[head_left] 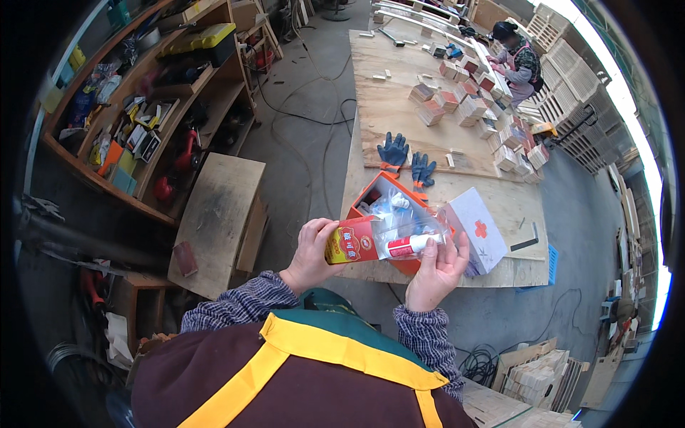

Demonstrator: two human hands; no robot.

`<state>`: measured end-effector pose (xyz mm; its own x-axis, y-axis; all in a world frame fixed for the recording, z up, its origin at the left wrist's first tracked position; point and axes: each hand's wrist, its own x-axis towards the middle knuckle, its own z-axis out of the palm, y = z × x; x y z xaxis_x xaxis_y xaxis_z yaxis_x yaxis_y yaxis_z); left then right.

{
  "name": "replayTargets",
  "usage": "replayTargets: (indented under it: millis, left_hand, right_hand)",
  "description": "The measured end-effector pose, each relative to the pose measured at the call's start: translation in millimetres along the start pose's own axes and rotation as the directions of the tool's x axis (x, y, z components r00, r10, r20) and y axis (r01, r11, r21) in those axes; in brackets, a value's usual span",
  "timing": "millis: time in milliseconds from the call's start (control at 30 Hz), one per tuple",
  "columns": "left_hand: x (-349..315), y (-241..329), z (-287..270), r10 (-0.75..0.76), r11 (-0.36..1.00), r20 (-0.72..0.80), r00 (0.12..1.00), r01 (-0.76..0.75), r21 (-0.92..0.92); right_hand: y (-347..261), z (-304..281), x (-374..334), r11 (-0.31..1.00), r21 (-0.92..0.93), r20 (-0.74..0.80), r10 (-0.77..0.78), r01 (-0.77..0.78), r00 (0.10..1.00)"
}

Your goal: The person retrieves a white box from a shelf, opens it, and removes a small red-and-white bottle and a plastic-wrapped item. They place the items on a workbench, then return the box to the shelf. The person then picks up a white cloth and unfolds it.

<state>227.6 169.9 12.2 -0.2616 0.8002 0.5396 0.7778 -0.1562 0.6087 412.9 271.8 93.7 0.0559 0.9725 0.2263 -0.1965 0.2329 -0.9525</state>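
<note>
My left hand (pixel 311 251) is closed around a small red and yellow carton (pixel 354 240). At the carton's right end a clear plastic tray (pixel 385 230) sticks out, and a small white bottle with a red label (pixel 414 246) lies along it. My right hand (pixel 437 274) has its thumb against the bottle's white end, with the other fingers behind the clear plastic. Just beyond my hands stands an orange box (pixel 367 191) filled with plastic bags and small containers. Its white lid with a red cross (pixel 485 228) leans beside it on the right.
Blue and orange work gloves (pixel 392 153) lie on the plywood table (pixel 385 93), beyond the orange box. A black metal square (pixel 526 239) is near the right edge. Several wood blocks (pixel 467 107) are piled farther off, where another person (pixel 517 64) works. Shelves (pixel 207 93) stand at left.
</note>
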Motion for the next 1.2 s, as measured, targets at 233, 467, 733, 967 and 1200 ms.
replayTargets:
  millis: [233,467,733,967,1200]
  left_hand:
    - [5.0,-4.2,-2.7,0.027,0.999,0.019,0.999,-0.028,0.021]
    - [8.8,-5.1,-4.9,0.002,1.0,0.071,0.998,-0.001,-0.009]
    - [8.9,-11.6,-5.7,-0.027,0.999,0.018,0.999,0.028,-0.046]
    - [16.5,-12.3,-10.5,0.164,0.982,0.068,0.984,-0.169,0.084]
    - [23.4,-1.6,-9.0,0.18,0.978,0.119,0.976,-0.191,0.08]
  right_hand:
    - [0.2,-0.3,9.7,0.976,0.147,-0.032,0.165,-0.159,0.986]
    - [-6.6,1.7,17.8,0.968,0.126,0.041,0.213,-0.217,0.976]
    - [-1.4,-2.5,28.1,0.959,0.106,-0.006,0.265,-0.263,0.964]
    - [2.3,0.8,27.6,0.983,-0.005,0.036,0.182,-0.182,0.983]
    - [4.2,5.5,31.4,0.985,0.079,0.001,0.154,-0.154,0.988]
